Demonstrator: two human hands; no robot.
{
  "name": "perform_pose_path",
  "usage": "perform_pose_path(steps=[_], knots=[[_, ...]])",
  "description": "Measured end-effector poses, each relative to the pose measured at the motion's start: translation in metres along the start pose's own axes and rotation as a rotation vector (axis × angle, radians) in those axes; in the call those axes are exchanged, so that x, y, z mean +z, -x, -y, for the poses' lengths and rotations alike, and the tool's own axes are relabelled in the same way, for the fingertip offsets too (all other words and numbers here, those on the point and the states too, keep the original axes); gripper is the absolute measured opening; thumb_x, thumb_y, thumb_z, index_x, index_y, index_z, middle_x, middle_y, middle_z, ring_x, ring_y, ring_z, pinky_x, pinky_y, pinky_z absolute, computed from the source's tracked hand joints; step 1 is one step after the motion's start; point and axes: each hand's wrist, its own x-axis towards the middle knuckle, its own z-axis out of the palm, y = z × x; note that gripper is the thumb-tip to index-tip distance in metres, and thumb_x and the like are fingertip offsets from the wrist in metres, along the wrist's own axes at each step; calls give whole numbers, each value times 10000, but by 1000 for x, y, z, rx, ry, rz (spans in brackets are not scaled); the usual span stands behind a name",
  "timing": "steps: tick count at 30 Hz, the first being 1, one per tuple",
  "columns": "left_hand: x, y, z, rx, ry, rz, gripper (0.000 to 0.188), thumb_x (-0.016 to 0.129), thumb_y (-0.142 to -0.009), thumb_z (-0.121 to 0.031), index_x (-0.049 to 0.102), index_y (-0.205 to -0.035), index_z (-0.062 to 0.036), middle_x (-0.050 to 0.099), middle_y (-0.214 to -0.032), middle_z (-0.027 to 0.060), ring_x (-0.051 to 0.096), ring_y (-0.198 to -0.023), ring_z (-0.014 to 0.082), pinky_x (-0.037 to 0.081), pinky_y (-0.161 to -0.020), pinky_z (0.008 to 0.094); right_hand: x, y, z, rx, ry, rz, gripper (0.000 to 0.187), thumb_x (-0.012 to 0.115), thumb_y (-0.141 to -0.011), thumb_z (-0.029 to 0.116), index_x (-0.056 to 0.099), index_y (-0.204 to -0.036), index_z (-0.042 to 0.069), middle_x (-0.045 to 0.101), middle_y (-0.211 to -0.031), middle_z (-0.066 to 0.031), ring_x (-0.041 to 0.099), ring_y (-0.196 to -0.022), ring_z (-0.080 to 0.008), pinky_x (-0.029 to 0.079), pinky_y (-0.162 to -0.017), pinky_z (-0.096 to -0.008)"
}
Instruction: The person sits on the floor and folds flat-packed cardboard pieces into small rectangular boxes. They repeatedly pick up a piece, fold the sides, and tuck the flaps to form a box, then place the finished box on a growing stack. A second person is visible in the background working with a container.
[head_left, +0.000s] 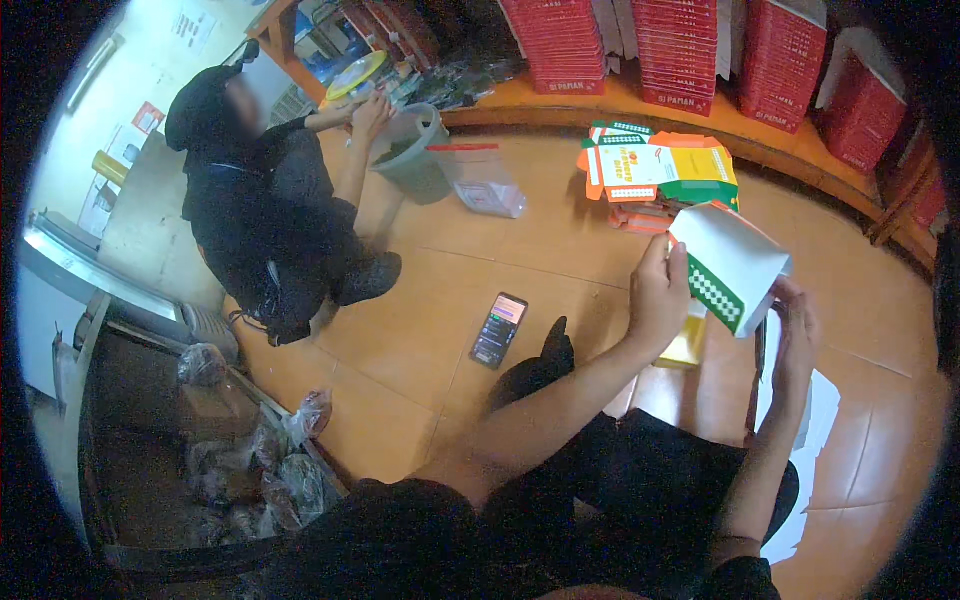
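Both my hands hold a partly folded cardboard box above the floor, right of the middle. Its inside is white; a green side with a white diamond pattern faces me. My left hand grips its left edge, thumb against the board. My right hand is closed at its lower right corner, with the fingertips partly hidden. Below the box shows a yellow panel; I cannot tell whether it belongs to the same box. Just beyond lies a pile of flat printed box blanks in orange, yellow, green and white.
White sheets lie beside my right leg. A phone rests on the tiles. At left a person in black squats by a bucket and a plastic bag. Red box stacks line an orange shelf; a crate holds bagged items.
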Motion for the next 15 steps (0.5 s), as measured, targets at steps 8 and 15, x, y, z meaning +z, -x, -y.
perform_pose_path(steps=[8, 15], knots=[[10, 30, -22, 281, -543, 774, 267, 492, -998, -239, 592, -1061, 1, 639, -835, 162, 629, -783, 360, 496, -711, 453, -3, -4, -6, -15, 191, -144, 519, 454, -1020, 544, 602, -1050, 47, 608, -900, -2, 570, -845, -107, 450, -763, -267], [10, 43, -18, -584, 446, 1169, 340, 491, -1038, -389, 614, -1009, -73, 559, -735, -25, 525, -647, 60, 431, -569, 244, -9, 0, 0, 253, 375, 14, 565, 449, -1055, 393, 466, -1398, -56, 566, -1316, -185, 508, -1238, -240, 372, -1072, -345]])
